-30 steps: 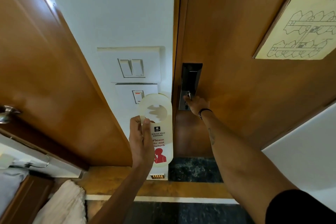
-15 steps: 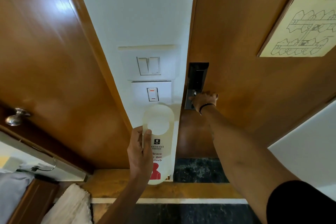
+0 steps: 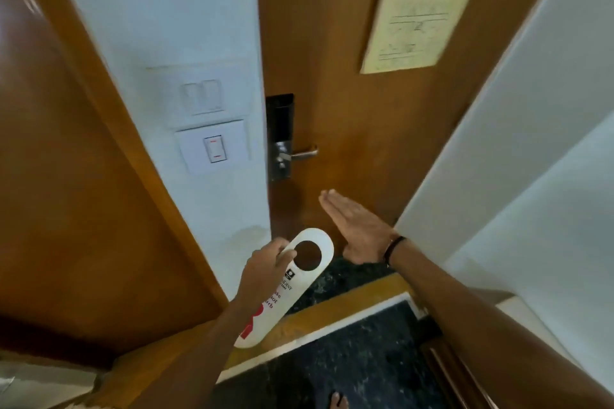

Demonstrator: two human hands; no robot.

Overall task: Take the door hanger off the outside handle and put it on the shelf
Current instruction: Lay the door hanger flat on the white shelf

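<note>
Door hanger [image 3: 292,285]: white card, off the handle, tilted, hole end toward 1 o'clock.
Left hand [image 3: 262,271]: pinching the card's edge beside the hole.
Right hand [image 3: 358,231]: flat, fingers together, holding nothing, below the door handle [image 3: 304,153].
Shelf: not in view.
Risk: thin edge pinch; card could slip or bend while being carried.
Risk: the hanging lower end may catch the door frame on turning.
</note>
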